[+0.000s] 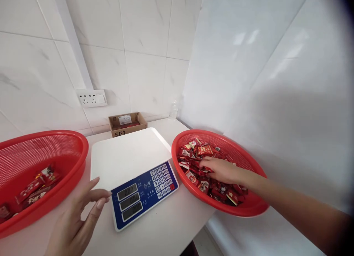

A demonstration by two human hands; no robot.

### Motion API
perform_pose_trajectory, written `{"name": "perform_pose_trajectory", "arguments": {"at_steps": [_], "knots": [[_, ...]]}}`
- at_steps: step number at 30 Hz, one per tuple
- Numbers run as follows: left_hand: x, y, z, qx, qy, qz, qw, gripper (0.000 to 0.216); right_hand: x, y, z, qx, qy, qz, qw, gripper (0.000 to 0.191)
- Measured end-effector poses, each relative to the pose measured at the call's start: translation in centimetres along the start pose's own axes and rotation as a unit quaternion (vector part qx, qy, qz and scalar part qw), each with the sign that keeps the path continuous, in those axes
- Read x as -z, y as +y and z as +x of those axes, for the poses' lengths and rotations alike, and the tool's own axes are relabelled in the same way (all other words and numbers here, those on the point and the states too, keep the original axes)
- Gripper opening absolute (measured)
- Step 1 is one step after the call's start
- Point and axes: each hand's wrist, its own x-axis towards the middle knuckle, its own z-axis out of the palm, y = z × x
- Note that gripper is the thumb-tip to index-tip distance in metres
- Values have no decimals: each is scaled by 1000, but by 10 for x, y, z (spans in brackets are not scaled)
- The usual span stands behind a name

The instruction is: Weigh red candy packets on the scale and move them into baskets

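My right hand [219, 170] reaches into the right red basket [250, 163], its fingers bent round a small red packet [203, 167] among many others. The packets are shiny and printed, like wrapped sweets or snacks; the fingertips are partly hidden by them. My left hand [80, 217] hovers near the front left corner of a white scale [129, 152], thumb and fingers apart, holding nothing. The scale's platform is bare, and its blue panel [145, 195] carries number keys and three small displays. In the left red basket [83, 152] lie several red packets [37, 189].
Behind the scale stands an open cardboard box [128, 125] with something red inside. A clear plastic bottle [173, 109] is in the corner of the white table [177, 211]. White walls close in behind and on the right, with a socket [92, 98] at the left.
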Motion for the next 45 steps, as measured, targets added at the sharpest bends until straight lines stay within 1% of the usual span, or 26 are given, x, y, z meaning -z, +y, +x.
{"name": "perform_pose_trajectory", "arguments": {"at_steps": [2, 4, 5, 7, 9, 11, 14, 16, 19, 20, 22, 24, 25, 27, 29, 32, 34, 36, 38, 41, 43, 44, 45], "knots": [[-2, 7, 12, -24, -19, -37, 999, 46, 10, 9, 2, -9, 7, 28, 1000, 27], [-3, 15, 22, -23, -11, -59, 998, 46, 18, 14, 4, -18, 11, 60, 998, 20], [-3, 19, 26, -18, -2, -70, 997, 45, 22, 15, 5, -28, 10, 73, 997, 20], [-3, 28, 35, -3, 18, -96, 995, 45, 26, 15, 8, -48, 10, 88, 995, 30], [-3, 35, 41, 16, 30, -113, 993, 48, 27, 12, 16, -53, 7, 86, 995, 47], [-3, 39, 45, 37, 28, -117, 992, 52, 23, 8, 29, -35, 3, 81, 996, 59], [-2, 37, 46, 61, 16, -121, 991, 54, 9, -2, 52, -18, 2, 77, 997, 67], [-1, 33, 46, 72, 7, -121, 990, 54, -1, -9, 65, -31, 0, 65, 997, 68], [3, 27, 46, 88, -1, -114, 990, 53, -7, -15, 74, -69, -2, 18, 997, 61], [5, 25, 46, 91, 2, -111, 990, 53, -4, -16, 75, -81, 0, -5, 997, 57], [8, 23, 49, 96, 11, -112, 989, 53, 9, -16, 73, -104, 19, -48, 993, 50], [12, 21, 52, 102, 20, -115, 988, 53, 30, -17, 71, -123, 61, -66, 988, 44], [13, 21, 54, 105, 22, -115, 988, 54, 41, -18, 70, -126, 88, -58, 986, 43], [15, 21, 57, 107, 20, -110, 988, 54, 60, -27, 73, -111, 131, 3, 985, 41], [15, 20, 58, 103, 7, -95, 990, 53, 71, -44, 81, -66, 148, 102, 982, 39], [14, 19, 57, 95, -30, -42, 994, 51, 69, -82, 101, 16, 130, 222, 966, 34], [14, 18, 54, 83, -61, 10, 995, 50, 59, -109, 117, 47, 88, 291, 952, 30], [13, 16, 51, 60, -99, 65, 991, 50, 47, -134, 131, 45, 29, 374, 926, 25], [13, 15, 50, 38, -131, 110, 985, 48, 37, -151, 141, 30, -10, 439, 898, 17], [14, 12, 48, 18, -160, 143, 977, 47, 29, -161, 151, 6, -15, 489, 872, 13], [13, 9, 47, 6, -172, 148, 974, 46, 28, -157, 155, -9, -5, 485, 874, 17], [13, 8, 47, 0, -176, 149, 973, 46, 28, -154, 156, -18, 4, 463, 886, 20], [13, 7, 47, -5, -180, 149, 972, 46, 28, -150, 157, -25, 17, 423, 906, 24]]}}
